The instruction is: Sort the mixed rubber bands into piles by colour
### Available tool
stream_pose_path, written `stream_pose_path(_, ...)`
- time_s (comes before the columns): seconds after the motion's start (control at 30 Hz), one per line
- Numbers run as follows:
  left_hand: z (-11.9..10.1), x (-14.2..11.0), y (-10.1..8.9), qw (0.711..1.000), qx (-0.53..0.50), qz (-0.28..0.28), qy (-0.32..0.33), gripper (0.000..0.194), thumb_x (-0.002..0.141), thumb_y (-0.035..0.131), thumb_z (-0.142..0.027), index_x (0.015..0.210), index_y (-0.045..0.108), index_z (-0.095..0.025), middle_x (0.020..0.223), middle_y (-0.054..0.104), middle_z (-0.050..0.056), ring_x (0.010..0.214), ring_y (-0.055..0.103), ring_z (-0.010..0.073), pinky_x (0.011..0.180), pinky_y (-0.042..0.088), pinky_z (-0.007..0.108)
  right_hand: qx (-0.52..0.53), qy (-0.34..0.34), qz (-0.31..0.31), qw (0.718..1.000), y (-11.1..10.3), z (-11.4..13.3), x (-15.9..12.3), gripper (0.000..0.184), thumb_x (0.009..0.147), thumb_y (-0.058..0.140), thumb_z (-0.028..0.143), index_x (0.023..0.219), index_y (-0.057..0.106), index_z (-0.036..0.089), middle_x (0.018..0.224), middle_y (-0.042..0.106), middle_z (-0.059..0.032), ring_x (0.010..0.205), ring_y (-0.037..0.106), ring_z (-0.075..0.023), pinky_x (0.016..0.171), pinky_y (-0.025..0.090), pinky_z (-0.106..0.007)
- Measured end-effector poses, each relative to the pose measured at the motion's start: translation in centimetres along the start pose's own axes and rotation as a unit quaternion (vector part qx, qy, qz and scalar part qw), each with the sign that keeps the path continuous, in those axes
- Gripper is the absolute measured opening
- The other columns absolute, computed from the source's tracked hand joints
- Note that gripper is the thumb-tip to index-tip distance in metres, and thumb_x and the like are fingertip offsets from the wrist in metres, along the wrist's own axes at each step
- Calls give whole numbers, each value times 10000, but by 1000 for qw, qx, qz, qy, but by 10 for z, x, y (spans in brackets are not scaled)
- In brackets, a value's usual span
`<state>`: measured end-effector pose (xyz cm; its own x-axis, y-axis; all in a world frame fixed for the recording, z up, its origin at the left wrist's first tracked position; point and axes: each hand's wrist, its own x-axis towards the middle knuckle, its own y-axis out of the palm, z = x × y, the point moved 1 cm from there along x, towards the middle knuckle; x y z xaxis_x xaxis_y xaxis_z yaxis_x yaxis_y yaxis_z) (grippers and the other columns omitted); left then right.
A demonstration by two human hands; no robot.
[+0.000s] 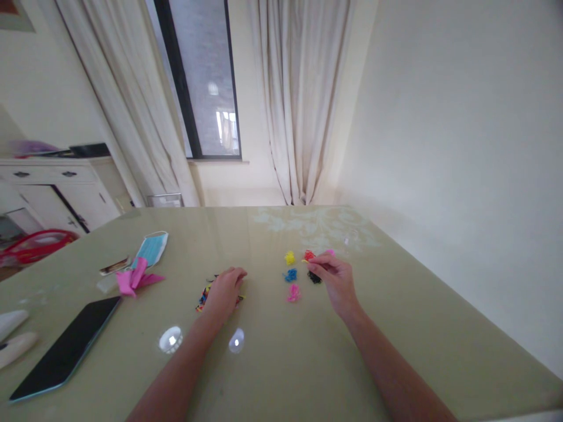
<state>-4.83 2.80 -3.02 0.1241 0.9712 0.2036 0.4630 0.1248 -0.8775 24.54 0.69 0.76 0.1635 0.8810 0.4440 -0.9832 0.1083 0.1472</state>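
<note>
My right hand (pixel 338 278) pinches a small yellow rubber band (pixel 304 261) between thumb and forefinger, over the sorted piles. Near it lie a red pile (pixel 309 254), a black pile (pixel 314 278) and a pink bit (pixel 331 252) partly behind the hand. To its left sit small heaps of yellow bands (pixel 289 258), blue bands (pixel 290 275) and pink bands (pixel 294 292). My left hand (pixel 224 292) rests over a mixed-colour pile of bands (pixel 204 298) and hides much of it. Its fingers are curled together; what they hold, if anything, is hidden.
On the left of the glossy table (pixel 272 363) are a black-screened tablet (pixel 65 346), a pink folded-looking piece (pixel 137 279), a blue face mask (pixel 152 249) and a slim dark-and-tan item (pixel 114 266). Two pale objects (pixel 15 346) stand at the left edge. A wall (pixel 466 146) borders the right side.
</note>
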Motion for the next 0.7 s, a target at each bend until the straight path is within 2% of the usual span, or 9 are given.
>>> stream_pose_path(0.2,2,1,-1,999,-25,-25,7,330,933,502,-98,1135,750,-180,1180,743,103,1037,713,220,955,503,319,2,17,-5,1000,0,-4,2,112,698,897,318,768,829,263,753,716,-18,708,642,-149,664,532,-278)
stream_pose_path(0.37,5,3,1,999,-21,-13,35,257,928,540,-128,1006,782,-169,1090,749,104,994,710,228,939,502,332,5,17,-8,1000,-1,-9,3,106,703,886,305,776,827,257,774,726,-25,745,664,-163,708,555,-300)
stream_pose_path(0.7,0,2,0,999,-26,-7,17,261,909,556,-76,1006,778,-174,1081,760,92,1007,703,218,946,492,318,20,31,-17,999,0,-9,1,116,681,901,323,744,823,264,748,722,-17,709,645,-152,681,530,-285)
